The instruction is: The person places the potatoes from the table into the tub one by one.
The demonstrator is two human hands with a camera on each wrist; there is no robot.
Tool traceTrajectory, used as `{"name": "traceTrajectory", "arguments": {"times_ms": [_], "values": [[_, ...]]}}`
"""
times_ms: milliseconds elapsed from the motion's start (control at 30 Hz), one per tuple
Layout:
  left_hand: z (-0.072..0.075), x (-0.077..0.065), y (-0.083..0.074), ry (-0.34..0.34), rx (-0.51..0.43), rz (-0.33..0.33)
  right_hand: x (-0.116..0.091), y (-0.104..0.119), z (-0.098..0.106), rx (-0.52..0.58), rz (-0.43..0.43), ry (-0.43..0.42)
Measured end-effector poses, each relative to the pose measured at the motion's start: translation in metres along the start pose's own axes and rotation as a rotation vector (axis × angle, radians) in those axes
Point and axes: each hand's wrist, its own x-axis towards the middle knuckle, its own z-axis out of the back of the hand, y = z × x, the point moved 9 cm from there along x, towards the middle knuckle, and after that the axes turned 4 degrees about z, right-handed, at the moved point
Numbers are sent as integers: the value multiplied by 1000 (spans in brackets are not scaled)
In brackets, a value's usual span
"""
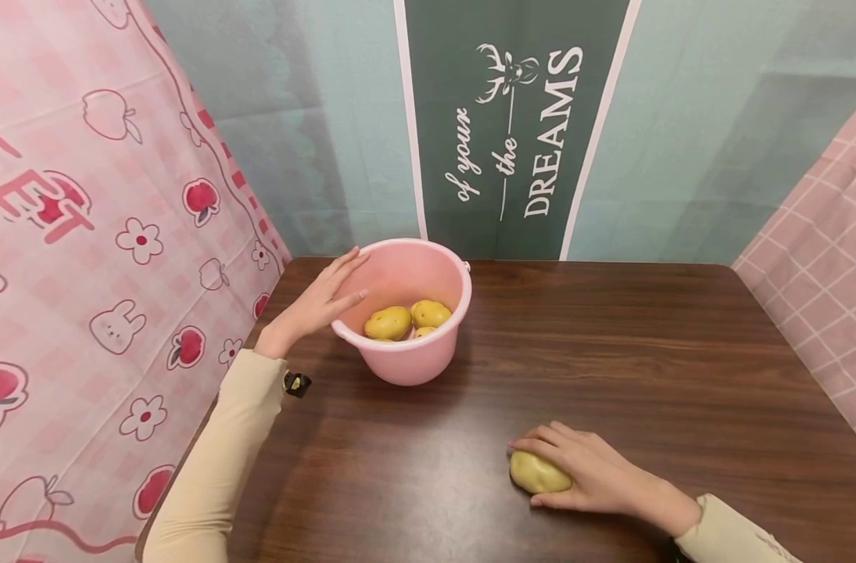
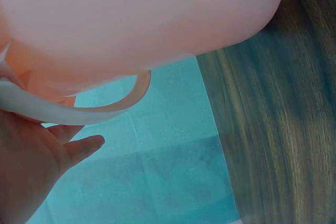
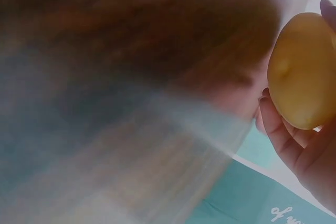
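Note:
A pink bucket [image 1: 410,363] stands upright on the table. Inside it lie a yellow potato [image 1: 388,323], a second potato [image 1: 431,313] and part of at least one more. At the bucket's left rim rests my left hand [image 1: 316,301], fingers fairly straight, thumb over the opening. In the left wrist view the bucket's handle [image 2: 79,115] crosses in front of that hand, hiding some fingers. My right hand [image 1: 596,473] grips another potato [image 1: 536,473] low over the table's near right part; fingers and thumb also wrap it in the right wrist view.
The brown wooden table [image 1: 610,344] ends at a teal and green cloth [image 1: 329,133] behind. A pink printed cloth [image 1: 104,274] hangs along the left side, and a pink checked cloth [image 1: 814,234] along the right.

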Motion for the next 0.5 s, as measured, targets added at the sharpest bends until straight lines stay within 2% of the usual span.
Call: {"name": "traceTrajectory", "arguments": {"times_ms": [167,500], "values": [[1,-1,1,-5,-6,4,7,-5,5,-17,-19,20],[0,0,-1,-2,-11,-9,26,-10,20,-8,9,-25]]}}
